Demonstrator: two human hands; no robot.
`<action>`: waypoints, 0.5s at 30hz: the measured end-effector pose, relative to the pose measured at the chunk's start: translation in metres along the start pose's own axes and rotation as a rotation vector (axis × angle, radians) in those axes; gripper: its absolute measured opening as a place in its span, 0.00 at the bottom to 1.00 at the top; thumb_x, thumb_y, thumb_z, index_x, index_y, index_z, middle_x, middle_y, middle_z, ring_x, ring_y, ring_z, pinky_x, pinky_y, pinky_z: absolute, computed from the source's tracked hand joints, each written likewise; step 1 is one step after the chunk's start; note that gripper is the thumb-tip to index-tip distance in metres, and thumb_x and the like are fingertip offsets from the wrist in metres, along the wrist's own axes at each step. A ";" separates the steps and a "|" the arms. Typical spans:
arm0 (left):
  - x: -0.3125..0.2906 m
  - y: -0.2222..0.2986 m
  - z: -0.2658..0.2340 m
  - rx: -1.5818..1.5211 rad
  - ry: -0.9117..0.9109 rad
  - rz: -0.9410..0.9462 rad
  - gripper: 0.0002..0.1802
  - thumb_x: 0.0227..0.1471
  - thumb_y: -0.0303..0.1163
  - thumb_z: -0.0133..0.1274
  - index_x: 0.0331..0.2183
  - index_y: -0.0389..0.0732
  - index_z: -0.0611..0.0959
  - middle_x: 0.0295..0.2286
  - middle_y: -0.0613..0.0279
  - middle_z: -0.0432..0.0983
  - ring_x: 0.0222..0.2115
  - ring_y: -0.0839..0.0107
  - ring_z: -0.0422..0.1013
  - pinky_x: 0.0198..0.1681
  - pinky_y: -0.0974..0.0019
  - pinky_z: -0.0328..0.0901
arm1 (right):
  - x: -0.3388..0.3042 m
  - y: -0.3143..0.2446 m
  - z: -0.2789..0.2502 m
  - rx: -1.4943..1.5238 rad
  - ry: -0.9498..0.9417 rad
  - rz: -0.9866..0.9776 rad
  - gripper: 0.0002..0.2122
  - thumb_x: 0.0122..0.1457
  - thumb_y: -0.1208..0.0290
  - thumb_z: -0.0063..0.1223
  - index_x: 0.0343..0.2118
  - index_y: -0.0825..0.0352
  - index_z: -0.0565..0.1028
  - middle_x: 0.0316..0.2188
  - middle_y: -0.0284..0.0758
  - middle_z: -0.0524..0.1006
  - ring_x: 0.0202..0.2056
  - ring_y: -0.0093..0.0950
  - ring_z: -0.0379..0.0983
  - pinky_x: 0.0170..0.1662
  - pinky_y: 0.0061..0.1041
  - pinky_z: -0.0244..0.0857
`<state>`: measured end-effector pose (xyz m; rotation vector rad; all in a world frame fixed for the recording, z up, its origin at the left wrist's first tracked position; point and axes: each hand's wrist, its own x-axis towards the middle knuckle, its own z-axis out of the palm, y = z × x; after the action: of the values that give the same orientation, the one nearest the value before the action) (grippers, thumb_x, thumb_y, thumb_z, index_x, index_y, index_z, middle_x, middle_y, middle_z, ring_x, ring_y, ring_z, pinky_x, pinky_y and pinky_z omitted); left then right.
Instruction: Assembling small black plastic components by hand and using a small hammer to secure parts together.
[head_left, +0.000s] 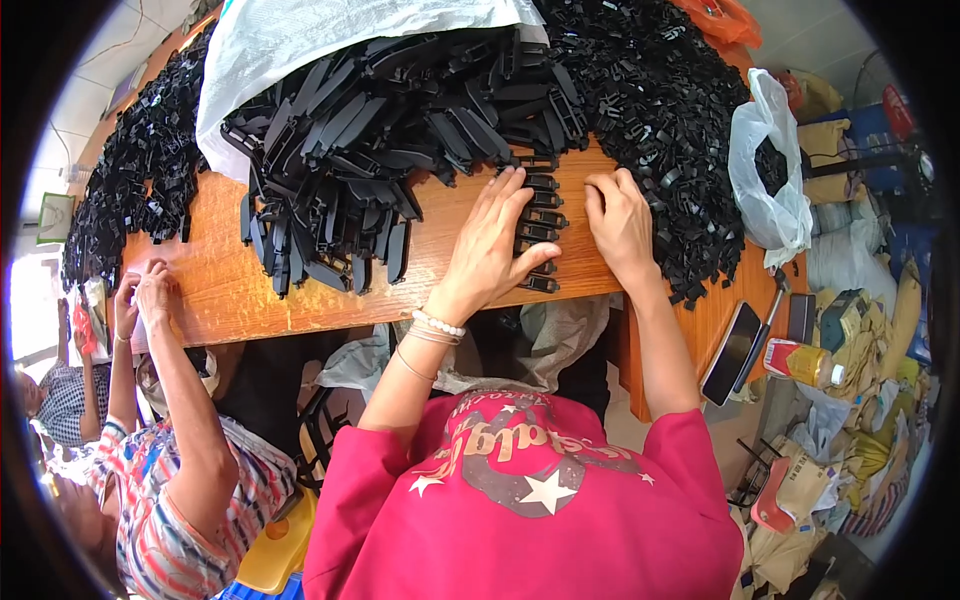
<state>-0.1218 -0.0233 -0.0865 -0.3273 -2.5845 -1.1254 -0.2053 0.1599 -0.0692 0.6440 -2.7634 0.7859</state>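
A short column of black plastic pieces (543, 218) lies side by side on the wooden table (440, 205) in front of me. Along its left side rests my left hand (488, 240), fingers stretched out and thumb apart, touching the pieces and gripping none. To the right of the column, my right hand (620, 222) has its fingers curled in towards the thumb beside the heap of small black parts (665, 120); anything in that pinch is too small to make out. Long, curved black plastic parts (340, 125) spill from a white woven sack (265, 45) beyond my left hand.
At the left, a co-worker's hands (150, 292) work at the table edge near another black heap (150, 160). To the right are a clear plastic bag (750, 170), a phone (732, 355) on a stand, and a bottle (800, 362) with yellow contents.
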 end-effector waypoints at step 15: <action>0.015 -0.009 0.004 0.072 0.045 0.046 0.39 0.46 0.55 0.59 0.47 0.30 0.70 0.52 0.39 0.64 0.55 0.44 0.60 0.58 0.51 0.57 | 0.046 -0.012 0.016 0.217 0.071 -0.456 0.04 0.47 0.81 0.60 0.28 0.70 0.77 0.30 0.34 0.78 0.35 0.31 0.73 0.39 0.28 0.64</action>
<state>-0.1390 -0.0251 -0.0892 -0.3390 -2.5571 -1.0102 -0.2415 0.1255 -0.0635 1.2035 -2.3450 0.9769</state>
